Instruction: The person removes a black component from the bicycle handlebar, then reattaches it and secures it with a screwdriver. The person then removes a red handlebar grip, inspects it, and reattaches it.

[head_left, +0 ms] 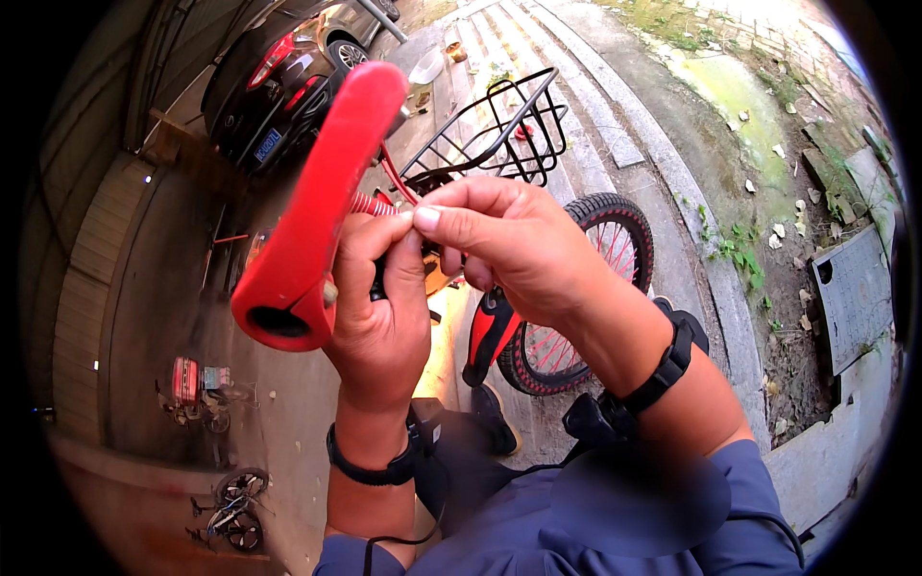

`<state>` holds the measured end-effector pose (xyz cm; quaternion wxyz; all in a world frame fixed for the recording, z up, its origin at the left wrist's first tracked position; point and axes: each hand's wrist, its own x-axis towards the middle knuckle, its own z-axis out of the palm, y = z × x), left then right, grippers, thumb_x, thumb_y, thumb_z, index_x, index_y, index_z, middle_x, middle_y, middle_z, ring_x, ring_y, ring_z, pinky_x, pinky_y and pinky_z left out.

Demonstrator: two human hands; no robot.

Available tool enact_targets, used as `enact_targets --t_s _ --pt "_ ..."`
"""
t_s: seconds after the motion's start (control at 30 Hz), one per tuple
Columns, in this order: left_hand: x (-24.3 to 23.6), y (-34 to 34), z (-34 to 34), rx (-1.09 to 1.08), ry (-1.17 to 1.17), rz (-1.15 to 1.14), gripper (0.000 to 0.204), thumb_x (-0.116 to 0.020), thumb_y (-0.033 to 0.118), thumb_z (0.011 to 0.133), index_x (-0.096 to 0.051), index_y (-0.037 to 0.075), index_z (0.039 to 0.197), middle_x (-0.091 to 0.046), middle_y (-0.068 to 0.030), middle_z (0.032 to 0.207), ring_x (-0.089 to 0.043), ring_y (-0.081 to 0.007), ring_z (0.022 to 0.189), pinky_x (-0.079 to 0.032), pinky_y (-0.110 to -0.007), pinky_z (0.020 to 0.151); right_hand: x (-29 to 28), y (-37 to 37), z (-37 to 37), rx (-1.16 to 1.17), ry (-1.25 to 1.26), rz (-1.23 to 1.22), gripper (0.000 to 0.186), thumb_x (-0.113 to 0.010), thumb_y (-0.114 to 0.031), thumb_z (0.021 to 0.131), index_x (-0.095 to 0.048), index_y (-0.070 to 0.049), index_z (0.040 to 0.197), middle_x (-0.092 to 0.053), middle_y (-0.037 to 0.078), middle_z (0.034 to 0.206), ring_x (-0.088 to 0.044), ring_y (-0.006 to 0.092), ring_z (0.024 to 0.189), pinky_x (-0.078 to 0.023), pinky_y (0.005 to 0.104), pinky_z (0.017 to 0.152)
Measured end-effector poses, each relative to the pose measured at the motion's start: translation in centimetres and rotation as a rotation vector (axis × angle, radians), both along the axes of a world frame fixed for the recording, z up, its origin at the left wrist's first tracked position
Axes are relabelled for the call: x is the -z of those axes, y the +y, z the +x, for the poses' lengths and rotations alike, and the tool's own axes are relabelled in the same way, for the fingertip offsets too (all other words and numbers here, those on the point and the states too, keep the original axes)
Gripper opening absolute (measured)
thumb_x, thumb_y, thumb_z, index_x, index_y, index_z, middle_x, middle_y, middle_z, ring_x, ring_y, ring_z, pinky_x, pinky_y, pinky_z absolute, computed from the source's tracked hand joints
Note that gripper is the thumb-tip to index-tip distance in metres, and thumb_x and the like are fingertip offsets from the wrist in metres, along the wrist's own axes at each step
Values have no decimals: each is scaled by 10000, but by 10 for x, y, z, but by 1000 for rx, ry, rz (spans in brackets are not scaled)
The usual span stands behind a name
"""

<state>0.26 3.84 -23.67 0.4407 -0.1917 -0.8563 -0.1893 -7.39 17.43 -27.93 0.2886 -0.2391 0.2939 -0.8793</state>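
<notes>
A curved red bar with a round clamp opening at its lower end, like a bicycle bar end, stands tilted close in front of me. My left hand is closed right behind it, thumb and forefinger pinched at the end of a red-and-silver ribbed piece. Against those fingertips my right hand pinches too; what lies between its fingers is hidden. A thin red cable runs down to the same spot. Beyond the hands are a black wire basket and a bicycle wheel with red spokes.
Below my right hand is a black-and-red saddle-like part. A dark car is parked at the far left. Farther off on the left stand a red three-wheeler and another bicycle. Stone steps and a grey slab lie to the right.
</notes>
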Motion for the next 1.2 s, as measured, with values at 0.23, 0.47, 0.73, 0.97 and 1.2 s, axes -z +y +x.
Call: enact_targets --t_s 0.23,0.47,0.73,0.97,1.2 --pt "0 -5 6 -79 -36 70 125 -718 20 1009 -714 14 1135 -698 -39 1062 -643 -127 962 -529 -287 869 -11 -10 -4 57 -14 -23 178 -760 -196 998 -735 -36 1069 -651 -19 752 -530 25 559 -371 180 501" --pt "5 -17 13 -120 -79 299 180 -690 33 1034 -675 -14 1207 -683 -26 1074 -647 -98 920 -547 -258 846 -28 -28 -20 255 -16 -196 196 -751 -205 1006 -712 -25 1073 -653 -27 811 -578 27 621 -395 164 499" --pt "11 -25 18 -130 -82 327 183 -687 26 1030 -664 -30 1203 -688 -40 1067 -654 -114 905 -549 -265 833 -29 -43 -19 277 -34 -216 223 -755 -225 1015 -706 -18 1082 -672 -9 842 -564 29 633 -387 162 507" --pt "16 -26 19 -147 -97 339 186 -693 30 1027 -665 -27 1202 -695 -50 1060 -661 -119 894 -554 -272 825 -33 -46 -13 273 -93 -242 224 -751 -228 1019 -703 -22 1092 -657 -20 852 -550 35 644 -385 168 521" --pt "19 -23 21 -138 -128 360 196 -709 32 1018 -664 -22 1201 -698 -50 1037 -666 -116 891 -554 -268 827 -38 -46 -7 262 -142 -229 226 -750 -226 1017 -698 -21 1098 -637 -24 855 -553 40 657 -386 174 515"
